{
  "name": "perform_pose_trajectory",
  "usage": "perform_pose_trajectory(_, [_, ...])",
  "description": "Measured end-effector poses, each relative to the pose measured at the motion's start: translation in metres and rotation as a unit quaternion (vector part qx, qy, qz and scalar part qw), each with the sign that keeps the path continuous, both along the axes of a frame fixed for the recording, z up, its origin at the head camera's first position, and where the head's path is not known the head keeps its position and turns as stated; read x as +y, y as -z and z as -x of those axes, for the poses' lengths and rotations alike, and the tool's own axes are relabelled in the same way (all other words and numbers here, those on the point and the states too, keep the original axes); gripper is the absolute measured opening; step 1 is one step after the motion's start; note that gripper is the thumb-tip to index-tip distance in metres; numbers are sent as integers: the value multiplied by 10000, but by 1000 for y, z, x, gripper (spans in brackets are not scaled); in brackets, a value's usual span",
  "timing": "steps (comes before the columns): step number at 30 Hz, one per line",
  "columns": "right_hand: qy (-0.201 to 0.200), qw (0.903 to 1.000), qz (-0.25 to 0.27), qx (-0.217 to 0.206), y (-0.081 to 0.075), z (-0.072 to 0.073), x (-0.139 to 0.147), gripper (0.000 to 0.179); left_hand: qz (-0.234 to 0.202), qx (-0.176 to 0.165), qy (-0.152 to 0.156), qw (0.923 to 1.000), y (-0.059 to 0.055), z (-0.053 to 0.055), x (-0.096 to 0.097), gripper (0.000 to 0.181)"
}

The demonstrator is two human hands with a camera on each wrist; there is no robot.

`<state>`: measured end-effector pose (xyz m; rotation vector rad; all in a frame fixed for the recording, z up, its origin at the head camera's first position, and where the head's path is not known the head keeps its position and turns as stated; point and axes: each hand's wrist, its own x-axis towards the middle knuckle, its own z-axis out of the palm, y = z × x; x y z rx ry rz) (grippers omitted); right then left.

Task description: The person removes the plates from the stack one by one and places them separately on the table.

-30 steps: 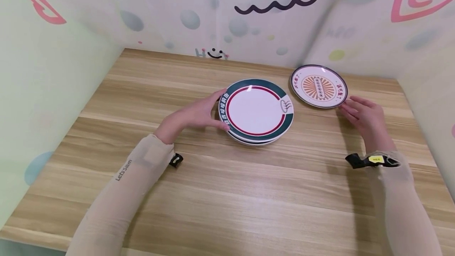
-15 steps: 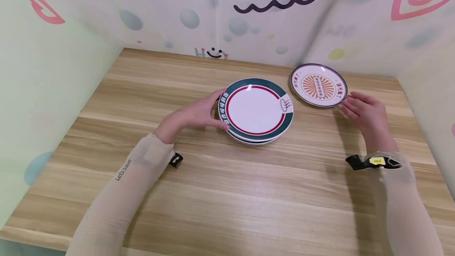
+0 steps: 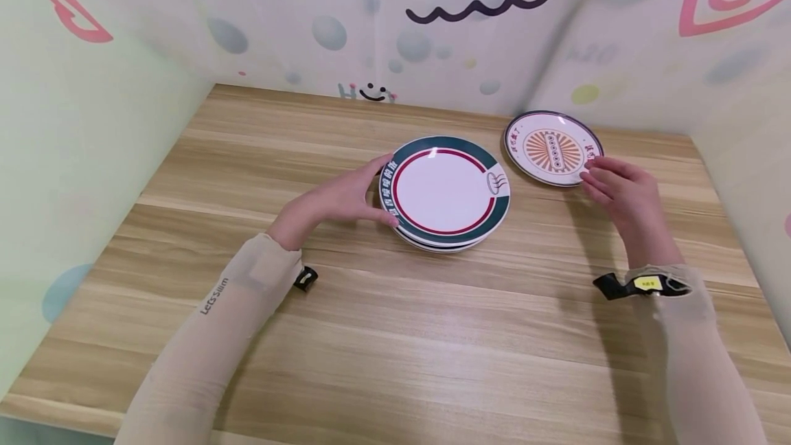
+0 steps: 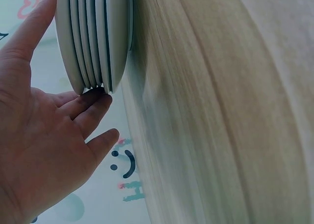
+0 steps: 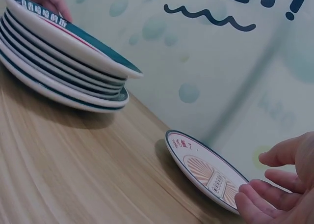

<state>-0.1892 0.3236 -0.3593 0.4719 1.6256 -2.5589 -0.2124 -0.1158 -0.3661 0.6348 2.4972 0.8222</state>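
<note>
A stack of several plates (image 3: 441, 191) stands on the table, the top one white with a green rim and red ring. My left hand (image 3: 346, 198) rests against the stack's left side, thumb near the front of the rim and fingers further back. In the left wrist view, spread fingertips (image 4: 100, 102) touch the plate edges (image 4: 88, 42). A smaller white plate (image 3: 552, 147) with a dark rim and orange sunburst lies to the right. My right hand (image 3: 630, 198) is at its right edge; in the right wrist view the fingers overlap the rim, thumb held apart above.
The wood-grain table (image 3: 445, 349) reaches back to a wall covering (image 3: 278, 26) printed with writing and bubbles. The small plate lies close to that wall. Another wall (image 3: 741, 88) rises on the right. A black strap (image 3: 643, 284) circles the right wrist.
My right hand has shifted slightly left, so its fingers now overlap the small plate's rim. The left hand and the stack stay in place.
</note>
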Motion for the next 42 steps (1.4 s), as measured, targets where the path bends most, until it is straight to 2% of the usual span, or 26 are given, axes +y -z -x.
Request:
perform_pose_trajectory(12, [-248, 9995, 127, 167, -1, 0, -17, 22, 26, -6, -16, 10000, 0, -1, 0, 122])
perform_pose_trajectory(20, [-482, 9982, -355, 79, -2, -1, -28, 27, 28, -12, 6, 10000, 1, 0, 0, 123])
perform_pose_trajectory(28, [-683, 9955, -613, 230, 0, 0, -42, 24, 6, -5, -11, 10000, 1, -1, 0, 123])
perform_pose_trajectory(35, [-850, 9918, -923, 252, -1, -1, -52, 40, 5, -12, -9, 10000, 1, 0, 0, 122])
perform_pose_trajectory(42, [-998, 9881, -1111, 374, -1, -1, -61, 43, 18, 3, 2, 10000, 0, 0, 0, 122])
